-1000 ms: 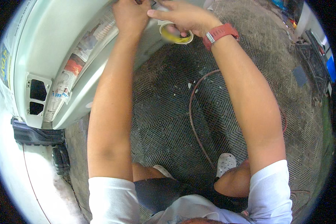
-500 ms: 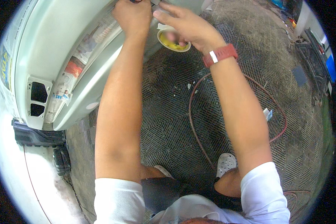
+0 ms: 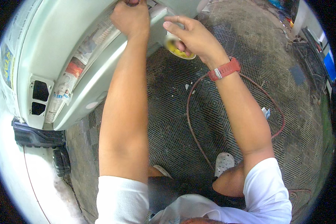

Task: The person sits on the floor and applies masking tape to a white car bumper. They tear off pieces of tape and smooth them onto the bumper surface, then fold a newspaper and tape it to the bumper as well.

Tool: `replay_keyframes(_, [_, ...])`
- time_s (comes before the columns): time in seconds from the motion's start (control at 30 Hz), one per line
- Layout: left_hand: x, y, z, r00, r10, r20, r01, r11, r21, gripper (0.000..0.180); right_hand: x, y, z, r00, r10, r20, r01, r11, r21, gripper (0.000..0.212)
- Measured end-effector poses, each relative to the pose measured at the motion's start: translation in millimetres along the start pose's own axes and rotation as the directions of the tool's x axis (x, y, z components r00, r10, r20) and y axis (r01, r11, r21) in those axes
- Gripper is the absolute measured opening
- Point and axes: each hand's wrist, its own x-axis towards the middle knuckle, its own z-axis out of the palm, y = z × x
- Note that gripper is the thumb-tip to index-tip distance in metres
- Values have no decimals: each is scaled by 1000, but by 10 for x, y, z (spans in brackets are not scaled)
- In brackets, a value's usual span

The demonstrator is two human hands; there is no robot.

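At the top of the head view my left hand point(image 3: 131, 18) is closed against a pale green vehicle panel point(image 3: 69, 41), beside the strip of newspaper point(image 3: 86, 46) laid along its recess. The fingertips lie partly hidden at the picture's upper edge, so what they pinch, if anything, cannot be made out. A roll of tape point(image 3: 183, 55) with a yellow inner ring hangs from my right hand point(image 3: 192, 35), some fingers curled into the ring. The thumb and index finger of that hand stretch toward the panel. A red watch band point(image 3: 226, 70) circles the right wrist.
A reddish hose point(image 3: 190, 127) loops over the dark patterned floor mat point(image 3: 171, 130). Small white scraps point(image 3: 187, 86) lie on the mat. Black plastic parts point(image 3: 39, 134) sit below the panel's left end. More dark parts point(image 3: 306, 61) stand at the far right.
My right hand has moved right and slightly down with the tape roll, widening the gap to my left hand. The left hand stays at nearly the same place on the panel.
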Motion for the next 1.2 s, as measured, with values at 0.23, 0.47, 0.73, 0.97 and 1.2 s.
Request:
replay_keyframes(0.23, [43, -105, 13, 999, 17, -42, -20, 998, -64, 34, -42, 27, -12, 1000, 30, 0, -30, 996, 80, 54])
replay_keyframes(0.47, [-145, -103, -281, 935, 320, 155, -311, 947, -77, 33, -52, 128, -149, 999, 28, -42, -25, 998, 62, 50])
replay_keyframes(0.73, [135, -221, -403, 680, 416, 603, -427, 894, -136, 32, -28, 183, -69, 998, 20, -54, -16, 998, 62, 48])
replay_keyframes(0.97, [147, -262, -192, 641, 76, 764, 206, 942, -267, 38, 12, 213, -25, 999, 30, -41, -27, 997, 70, 43])
replay_keyframes(1.2, [233, -362, -202, 510, 44, 859, 505, 794, -340, 38, 0, 215, -22, 998, 37, -55, -32, 995, 91, 38])
